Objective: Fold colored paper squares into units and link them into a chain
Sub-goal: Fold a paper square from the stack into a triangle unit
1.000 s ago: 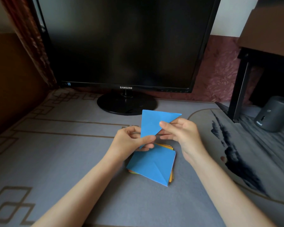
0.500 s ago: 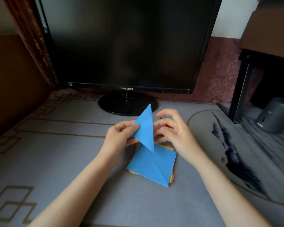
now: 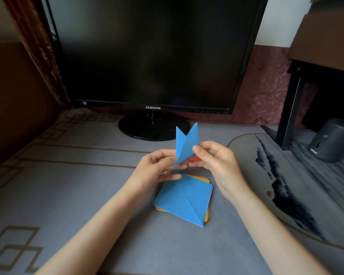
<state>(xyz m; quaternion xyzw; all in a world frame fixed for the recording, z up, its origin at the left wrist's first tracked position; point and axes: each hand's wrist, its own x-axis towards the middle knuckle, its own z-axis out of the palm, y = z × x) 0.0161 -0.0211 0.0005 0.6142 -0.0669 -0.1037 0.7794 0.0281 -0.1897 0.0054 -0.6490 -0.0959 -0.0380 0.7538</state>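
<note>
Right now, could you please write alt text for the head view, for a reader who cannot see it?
A left hand and a right hand pinch a folded blue paper upright above a stack of coloured squares, blue on top, on a grey mat. A monitor stands behind.

1. Tabletop (image 3: 77, 195) covered by a grey mat with a tan geometric border along its left side.
2. On the right, a second grey mat (image 3: 298, 195), curved edge, dark ink-brush print.
3. Black Samsung monitor (image 3: 153, 56), screen dark, on a round black base (image 3: 145, 130) at the back of the tabletop.
4. Left: dark red patterned curtain (image 3: 38, 48); brown panel (image 3: 14, 100) beside it.
5. Wall behind: white above (image 3: 276, 16), maroon textured band (image 3: 266, 86) below.
6. Right: black frame leg (image 3: 290, 108), cardboard box (image 3: 326, 36) on top; dark grey cylindrical device (image 3: 330, 139) under it.
7. Light dim, soft.
</note>
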